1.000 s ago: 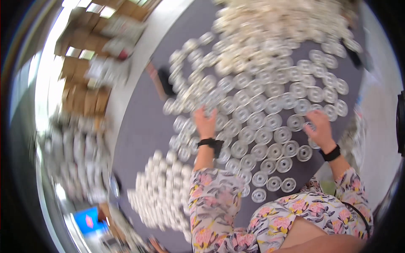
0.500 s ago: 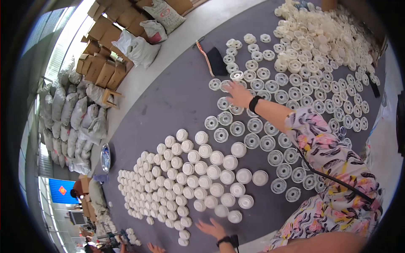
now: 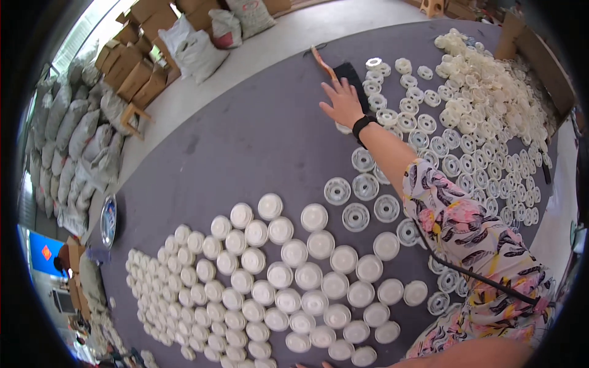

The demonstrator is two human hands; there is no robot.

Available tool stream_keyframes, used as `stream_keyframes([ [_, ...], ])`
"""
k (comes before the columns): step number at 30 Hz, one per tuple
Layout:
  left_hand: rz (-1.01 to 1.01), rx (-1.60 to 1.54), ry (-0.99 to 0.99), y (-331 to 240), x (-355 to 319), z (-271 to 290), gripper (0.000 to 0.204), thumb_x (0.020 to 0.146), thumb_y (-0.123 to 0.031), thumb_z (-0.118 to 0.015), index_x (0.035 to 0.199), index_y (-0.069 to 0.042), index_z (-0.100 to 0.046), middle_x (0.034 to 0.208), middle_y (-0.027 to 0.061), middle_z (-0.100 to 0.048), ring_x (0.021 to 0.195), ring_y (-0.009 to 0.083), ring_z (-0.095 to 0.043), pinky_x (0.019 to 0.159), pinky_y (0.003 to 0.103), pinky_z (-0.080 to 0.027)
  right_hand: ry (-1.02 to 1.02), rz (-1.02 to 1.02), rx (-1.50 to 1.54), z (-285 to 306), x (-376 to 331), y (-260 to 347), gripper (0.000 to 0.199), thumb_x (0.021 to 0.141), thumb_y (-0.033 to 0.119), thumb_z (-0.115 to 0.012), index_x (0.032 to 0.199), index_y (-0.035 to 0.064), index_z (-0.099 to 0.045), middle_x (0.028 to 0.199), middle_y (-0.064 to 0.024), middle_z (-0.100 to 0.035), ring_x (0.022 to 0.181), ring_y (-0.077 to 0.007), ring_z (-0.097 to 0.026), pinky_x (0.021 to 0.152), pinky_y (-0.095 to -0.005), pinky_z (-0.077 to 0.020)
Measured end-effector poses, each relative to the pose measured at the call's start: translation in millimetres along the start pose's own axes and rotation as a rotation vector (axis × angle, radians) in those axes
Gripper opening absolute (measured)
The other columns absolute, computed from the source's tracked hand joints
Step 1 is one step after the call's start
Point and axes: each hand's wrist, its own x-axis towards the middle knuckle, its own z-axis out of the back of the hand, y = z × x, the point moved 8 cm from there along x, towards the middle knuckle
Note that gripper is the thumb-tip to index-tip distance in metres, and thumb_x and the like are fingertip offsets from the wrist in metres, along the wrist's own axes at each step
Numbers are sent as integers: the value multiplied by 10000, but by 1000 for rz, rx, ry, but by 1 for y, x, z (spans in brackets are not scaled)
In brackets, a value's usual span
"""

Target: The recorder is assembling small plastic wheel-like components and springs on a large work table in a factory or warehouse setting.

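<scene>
My right hand (image 3: 343, 104) reaches across the dark grey surface with its fingers spread, holding nothing that I can see. Its fingertips overlap the near end of a brush (image 3: 325, 64) with an orange-brown handle and a black head; whether they touch it I cannot tell. Translucent plastic rings (image 3: 365, 186) with centre holes lie in rows around my right forearm. Only the fingertips of my left hand (image 3: 325, 364) show at the bottom edge, apart from each other, below many white domed round pieces (image 3: 308, 276) set close together.
A heap of loose off-white rings (image 3: 491, 92) lies at the far right beside a cardboard panel (image 3: 543, 67). Stuffed sacks (image 3: 73, 122), cardboard boxes (image 3: 135, 80) and a small wooden stool (image 3: 135, 116) stand beyond the left edge. A shiny basin (image 3: 108, 221) sits at the left.
My right hand has moved away from above the rings, up to the brush. My left hand has dropped almost out of the picture. The whole view has shifted.
</scene>
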Motion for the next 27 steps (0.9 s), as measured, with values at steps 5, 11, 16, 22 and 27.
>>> stream_keyframes([
  [5, -4, -44, -33, -6, -7, 10, 668, 868, -422, -472, 1324, 40, -311, 1361, 276, -280, 1272, 427, -243, 1025, 540, -199, 457, -433, 23, -41, 5, -56, 932, 633, 493, -691, 1398, 287, -201, 1399, -257, -236, 1224, -467, -330, 949, -530, -349],
  [11, 48, -56, -30, -3, -4, 7, 655, 870, -392, -471, 1329, 41, -295, 1374, 276, -253, 1283, 425, -222, 1029, 544, -172, 358, -428, 114, -37, 35, -85, 682, 680, 328, -600, 1285, 113, -370, 1090, -219, -569, 1011, -371, -559, 848, -399, -461],
  [16, 53, -53, 33, 0, -4, -2, 645, 871, -367, -469, 1332, 43, -282, 1385, 275, -230, 1292, 424, -205, 1034, 547, -149, -226, -591, 994, 58, 26, -131, 652, 741, 349, -603, 1221, -58, -432, 1135, -197, -542, 1037, -241, -529, 868, -297, -412],
  [22, 183, -439, 10, 9, -3, 12, 653, 846, -350, -500, 1321, 42, -282, 1388, 234, -231, 1305, 378, -193, 1054, 512, -128, 50, -295, 1399, 252, -155, 28, 609, 813, 107, -548, 1343, 18, -261, 1218, -105, -451, 1103, -157, -444, 954, -287, -346],
  [27, -198, -1469, 430, -185, 58, 101, 937, 584, -1, -619, 1379, 14, -125, 1408, 178, -199, 1293, 326, -263, 1058, 442, -225, 143, -233, 1350, 311, -311, 114, 725, 755, 18, -604, 1361, 49, -207, 1213, -100, -405, 1072, -191, -460, 923, -352, -374],
])
